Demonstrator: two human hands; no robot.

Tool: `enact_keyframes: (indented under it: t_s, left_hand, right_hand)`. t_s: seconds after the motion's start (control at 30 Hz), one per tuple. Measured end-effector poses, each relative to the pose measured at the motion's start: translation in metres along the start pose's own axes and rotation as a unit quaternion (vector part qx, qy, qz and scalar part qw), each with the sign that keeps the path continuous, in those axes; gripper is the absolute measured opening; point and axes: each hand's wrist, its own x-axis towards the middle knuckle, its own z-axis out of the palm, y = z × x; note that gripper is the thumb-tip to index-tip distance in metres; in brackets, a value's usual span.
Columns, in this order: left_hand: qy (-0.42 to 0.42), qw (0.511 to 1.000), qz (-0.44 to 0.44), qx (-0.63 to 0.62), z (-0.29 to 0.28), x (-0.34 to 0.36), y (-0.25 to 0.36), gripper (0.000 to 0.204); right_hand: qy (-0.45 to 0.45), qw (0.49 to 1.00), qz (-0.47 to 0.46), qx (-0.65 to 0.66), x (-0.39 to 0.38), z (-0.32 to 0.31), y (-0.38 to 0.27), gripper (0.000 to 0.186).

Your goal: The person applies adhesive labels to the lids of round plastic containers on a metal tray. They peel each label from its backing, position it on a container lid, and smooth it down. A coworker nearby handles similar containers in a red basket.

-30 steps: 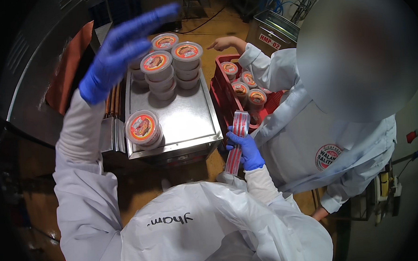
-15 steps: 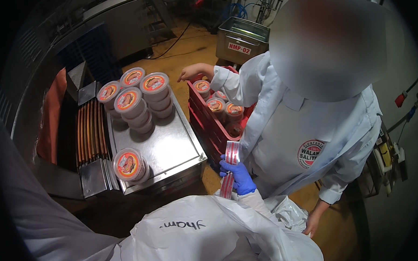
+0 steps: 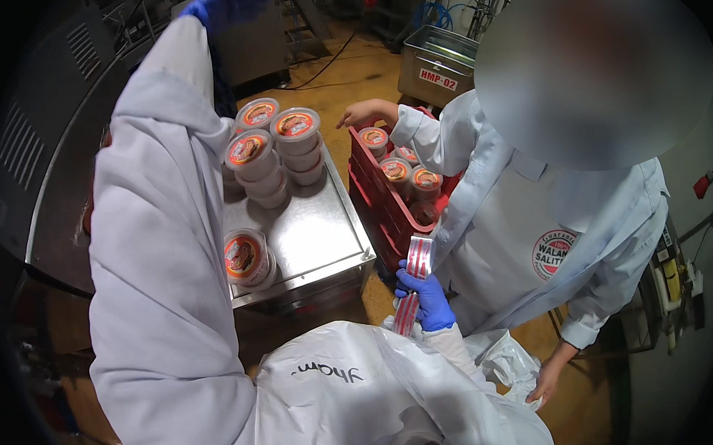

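My left hand [image 3: 224, 9] in a blue glove is raised at the far left, partly cut off by the top edge. Its fingers look stretched out, and nothing shows in them. My right hand [image 3: 430, 300], also gloved in blue, is closed around a silver strip with red stripes [image 3: 420, 255], which sticks out above and below the fist. Stacked round plastic tubs [image 3: 250, 150] with red and orange labels on their lids stand on the steel table [image 3: 323, 216]. A separate short stack of tubs [image 3: 247, 257] stands near its front edge, beside my left sleeve.
A red crate [image 3: 384, 211] holding several tubs stands right of the table. A co-worker in a white coat [image 3: 500, 232] is behind it, one hand [image 3: 368, 112] over its far rim, the other [image 3: 548, 381] by a white plastic bag [image 3: 510, 367]. Behind is a steel bin [image 3: 426, 83].
My left arm has come up and reaches forward across the left side, covering the metal rack and part of the tubs. The view has shifted left. My right hand keeps the striped strip.
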Motion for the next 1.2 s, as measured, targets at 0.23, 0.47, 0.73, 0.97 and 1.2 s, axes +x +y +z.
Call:
enact_keyframes:
  t_s: [0.23, 0.47, 0.73, 0.97, 1.2]
  left_hand:
    - [0.024, 0.999, -0.035, 0.008, 0.063, -0.010, -0.116, 0.079]
    - [-0.131, 0.834, -0.225, 0.486, 0.203, -0.137, -0.176, 0.076]
    - [0.137, 0.777, -0.298, 0.538, 0.190, -0.231, -0.304, 0.104]
    - [0.230, 0.740, -0.254, 0.580, 0.210, -0.235, -0.252, 0.103]
    - [-0.014, 0.945, 0.212, 0.249, 0.169, -0.166, -0.072, 0.074]
  right_hand:
    - [-0.044, 0.999, 0.019, 0.017, 0.001, 0.013, -0.004, 0.027]
    - [-0.068, 0.997, 0.022, 0.003, 0.001, 0.040, -0.008, 0.028]
    - [-0.078, 0.995, 0.054, -0.025, 0.003, 0.053, 0.005, 0.027]
    - [-0.080, 0.995, 0.049, -0.045, 0.000, 0.078, 0.004, 0.026]
    - [-0.111, 0.993, 0.038, -0.012, 0.010, 0.062, 0.017, 0.026]
